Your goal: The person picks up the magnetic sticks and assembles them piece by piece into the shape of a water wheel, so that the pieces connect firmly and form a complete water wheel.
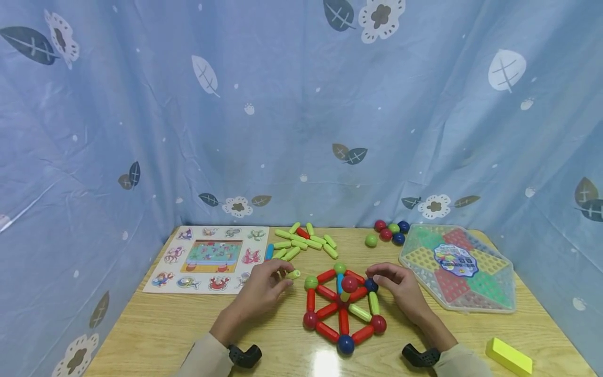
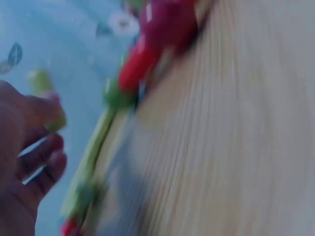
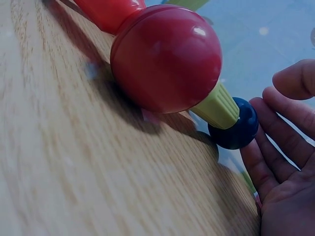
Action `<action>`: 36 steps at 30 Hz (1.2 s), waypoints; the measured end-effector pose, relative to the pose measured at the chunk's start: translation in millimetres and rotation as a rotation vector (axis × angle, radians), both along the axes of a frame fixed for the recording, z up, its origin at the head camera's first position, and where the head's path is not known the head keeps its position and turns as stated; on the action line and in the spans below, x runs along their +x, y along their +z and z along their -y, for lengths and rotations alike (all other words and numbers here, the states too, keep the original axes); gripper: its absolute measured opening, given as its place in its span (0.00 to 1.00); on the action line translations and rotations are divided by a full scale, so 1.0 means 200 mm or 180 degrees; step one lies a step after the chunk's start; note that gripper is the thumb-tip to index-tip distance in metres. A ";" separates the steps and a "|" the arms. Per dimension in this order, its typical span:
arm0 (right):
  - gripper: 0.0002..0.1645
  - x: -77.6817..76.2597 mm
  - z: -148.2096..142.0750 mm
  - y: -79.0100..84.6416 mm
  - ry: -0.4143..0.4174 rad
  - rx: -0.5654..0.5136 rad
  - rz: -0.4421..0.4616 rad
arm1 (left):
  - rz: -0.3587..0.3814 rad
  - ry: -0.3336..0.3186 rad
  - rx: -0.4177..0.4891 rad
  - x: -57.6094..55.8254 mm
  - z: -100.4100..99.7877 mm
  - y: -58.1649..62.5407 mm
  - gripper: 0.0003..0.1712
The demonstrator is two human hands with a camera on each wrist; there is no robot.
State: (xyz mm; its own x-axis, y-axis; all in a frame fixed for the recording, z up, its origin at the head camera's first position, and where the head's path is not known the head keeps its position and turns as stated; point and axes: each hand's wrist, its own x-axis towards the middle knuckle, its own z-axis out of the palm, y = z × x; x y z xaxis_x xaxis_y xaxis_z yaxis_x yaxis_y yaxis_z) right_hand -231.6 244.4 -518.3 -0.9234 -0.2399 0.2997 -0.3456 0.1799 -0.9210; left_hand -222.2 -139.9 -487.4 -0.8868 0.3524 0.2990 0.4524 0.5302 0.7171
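My left hand [image 1: 259,290] pinches a light green magnetic rod [image 1: 294,274] between thumb and fingers, to the left of a wheel-shaped frame of rods and balls. In the left wrist view the same rod [image 2: 60,120] is blurred. My right hand [image 1: 402,288] is at the frame's right side, its fingers beside a dark blue ball [image 1: 372,285]. The right wrist view has the fingertips against this blue ball [image 3: 241,132], thumb apart from it. Mostly red rods [image 1: 344,320] join the frame's balls. Over the hub, a red ball [image 1: 349,284] tops a short green rod [image 1: 345,297].
Loose, mostly green rods [image 1: 299,244] lie behind the frame, near a sea-animal puzzle board [image 1: 198,233]. Several loose balls [image 1: 371,241] sit at the back, left of a clear-lidded game board [image 1: 424,288]. A yellow block [image 1: 509,357] lies at front right.
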 end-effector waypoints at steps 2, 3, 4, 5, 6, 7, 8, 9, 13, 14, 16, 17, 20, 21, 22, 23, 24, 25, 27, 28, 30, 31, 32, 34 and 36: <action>0.12 0.00 0.00 0.00 -0.0008 -0.0007 -0.0014 | 0.0301 -0.0009 0.0523 0.00 -0.07 -0.01 0.14; 0.12 0.00 0.00 0.00 -0.0006 -0.0018 -0.0020 | 0.0413 -0.0010 0.0717 0.00 -0.11 -0.02 0.13; 0.12 0.00 0.00 0.00 -0.0004 -0.0024 -0.0021 | 0.0509 -0.0016 0.0863 0.00 -0.14 -0.03 0.13; 0.12 0.00 0.00 0.00 -0.0002 -0.0025 -0.0025 | 0.0561 -0.0025 0.0936 -0.01 -0.17 -0.04 0.13; 0.12 0.00 0.01 0.00 0.0005 -0.0025 -0.0023 | 0.0576 -0.0027 0.0950 -0.01 -0.20 -0.05 0.12; 0.12 0.00 0.01 -0.01 0.0021 -0.0021 -0.0037 | 0.0576 -0.0018 0.0936 -0.01 -0.22 -0.06 0.12; 0.12 0.00 0.01 -0.01 0.0030 -0.0015 -0.0034 | 0.0560 -0.0009 0.0913 -0.01 -0.23 -0.07 0.12; 0.12 0.00 0.01 -0.01 0.0038 -0.0013 -0.0034 | 0.0530 -0.0005 0.0888 -0.01 -0.24 -0.08 0.12; 0.12 0.00 0.02 -0.01 0.0043 -0.0027 -0.0048 | 0.0416 0.0003 0.0801 -0.01 -0.25 -0.10 0.15; 0.12 0.00 0.02 -0.01 0.0041 -0.0037 -0.0033 | 0.0383 0.0001 0.0782 -0.01 -0.25 -0.10 0.15; 0.12 -0.01 0.01 -0.01 0.0055 -0.0038 -0.0034 | 0.0322 0.0001 0.0746 -0.01 -0.25 -0.11 0.17; 0.12 -0.01 0.01 -0.01 0.0065 -0.0024 -0.0038 | 0.0306 0.0009 0.0740 -0.01 -0.25 -0.12 0.17; 0.12 -0.03 0.00 0.00 0.0042 0.0014 -0.0025 | 0.0296 0.0033 0.0769 -0.01 -0.26 -0.13 0.16; 0.12 -0.03 -0.01 0.00 -0.0018 0.0052 -0.0007 | 0.0302 0.0031 0.0795 -0.02 -0.26 -0.13 0.16; 0.11 -0.05 -0.01 0.01 -0.0093 0.0092 -0.0005 | 0.0306 0.0031 0.0822 -0.02 -0.26 -0.14 0.16; 0.11 -0.07 -0.01 0.01 -0.0172 0.0134 -0.0002 | 0.0295 0.0028 0.0834 -0.02 -0.25 -0.14 0.16; 0.11 -0.09 -0.01 0.02 -0.0286 0.0215 -0.0025 | 0.0312 0.0022 0.0854 -0.02 -0.25 -0.14 0.16; 0.11 -0.12 -0.01 0.04 -0.0415 0.0328 -0.0078 | 0.0308 0.0011 0.0863 -0.02 -0.25 -0.15 0.16; 0.12 -0.19 0.00 0.06 -0.0655 0.0600 -0.0206 | 0.0304 -0.0020 0.0893 -0.02 -0.25 -0.15 0.17; 0.12 -0.22 0.00 0.07 -0.0736 0.0753 -0.0311 | 0.0304 -0.0037 0.0908 -0.02 -0.24 -0.16 0.17; 0.15 -0.30 0.01 0.10 -0.0838 0.1116 -0.0526 | 0.0318 -0.0062 0.0938 -0.03 -0.24 -0.17 0.17; 0.16 -0.34 0.02 0.11 -0.0852 0.1290 -0.0624 | 0.0317 -0.0074 0.0947 -0.03 -0.24 -0.17 0.18; 0.17 -0.37 0.02 0.11 -0.0849 0.1456 -0.0697 | 0.0322 -0.0086 0.0954 -0.03 -0.24 -0.17 0.18; 0.18 -0.43 0.02 0.12 -0.0821 0.1730 -0.0797 | 0.0350 -0.0101 0.0963 -0.03 -0.24 -0.17 0.18; 0.17 -0.47 0.03 0.12 -0.0807 0.1927 -0.0844 | 0.0368 -0.0096 0.0951 -0.04 -0.24 -0.17 0.18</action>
